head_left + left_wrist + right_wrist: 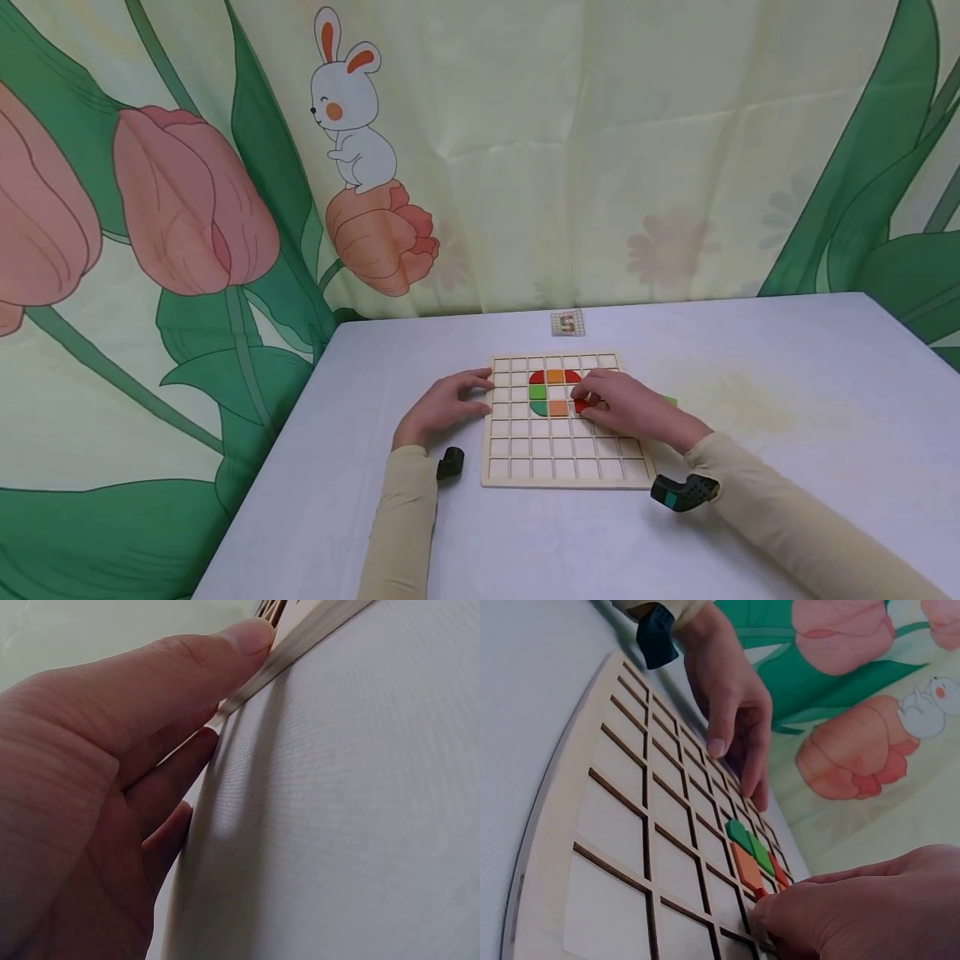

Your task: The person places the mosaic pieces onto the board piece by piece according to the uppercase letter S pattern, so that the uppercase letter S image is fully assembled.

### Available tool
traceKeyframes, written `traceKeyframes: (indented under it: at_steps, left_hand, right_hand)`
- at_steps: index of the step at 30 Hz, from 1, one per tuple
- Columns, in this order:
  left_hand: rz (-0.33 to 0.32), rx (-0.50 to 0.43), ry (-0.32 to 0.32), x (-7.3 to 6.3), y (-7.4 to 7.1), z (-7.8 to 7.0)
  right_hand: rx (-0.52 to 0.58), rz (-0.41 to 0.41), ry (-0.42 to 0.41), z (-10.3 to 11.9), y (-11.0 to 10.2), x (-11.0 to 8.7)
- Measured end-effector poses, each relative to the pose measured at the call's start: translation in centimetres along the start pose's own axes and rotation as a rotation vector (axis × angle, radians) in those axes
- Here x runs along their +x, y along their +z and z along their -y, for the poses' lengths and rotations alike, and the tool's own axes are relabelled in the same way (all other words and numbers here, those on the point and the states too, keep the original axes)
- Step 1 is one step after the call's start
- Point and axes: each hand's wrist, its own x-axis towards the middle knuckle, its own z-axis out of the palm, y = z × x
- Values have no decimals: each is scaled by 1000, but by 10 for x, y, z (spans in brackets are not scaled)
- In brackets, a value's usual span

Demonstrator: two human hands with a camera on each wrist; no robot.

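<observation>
A wooden grid board [528, 471] lies flat on the table, with several coloured tiles in its upper middle cells. Among them are a light green tile [537, 392], a rounded dark green tile [538, 408] and an orange tile [557, 408]. At the board's left edge, my left hand [444, 406] rests its thumb and fingertips against the wooden side, fingers loosely extended. My right hand [622, 402] reaches over the board from the right and pinches a small red tile [581, 406] beside the orange one. Its fingers hide part of that tile; the red tile [760, 893] also peeks out by the thumb.
Behind the board lies a small card [567, 323] with a gridded pattern. A bit of light green [670, 401] shows past the right wrist. A curtain [510, 167] printed with tulips and a rabbit hangs behind the white table [810, 400].
</observation>
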Motion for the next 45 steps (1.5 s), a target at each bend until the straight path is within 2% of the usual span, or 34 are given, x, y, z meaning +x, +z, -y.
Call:
traceKeyframes:
  at_steps: [2,10,19,25,29,32,36,42,45]
  left_hand:
    - [0,-8,3,-1,0,1]
    - [-3,-8,23,-1,0,1]
    - [-7,-6,23,2,0,4]
    - [-5,-15,11,1,0,4]
    - [-8,-22,9,1,0,3]
    - [-10,-18,16,0,1,3]
    - [-10,-7,23,0,1,5]
    - [-4,-7,12,1,0,5]
    - [-3,-5,13,1,-1,4]
  right_hand:
    - [-10,-7,-20,1,3,2]
    - [-58,-29,34,-2,10,6]
    - [-66,-31,33,-4,13,8]
    - [-30,-27,56,-2,13,6]
    - [8,-58,73,-1,11,1]
    - [59,-88,112,-4,4,-8]
    - [101,-97,207,-13,-11,-25]
    - [85,-100,329,-39,-31,-60]
    - [62,-100,365,-53,-38,-78]
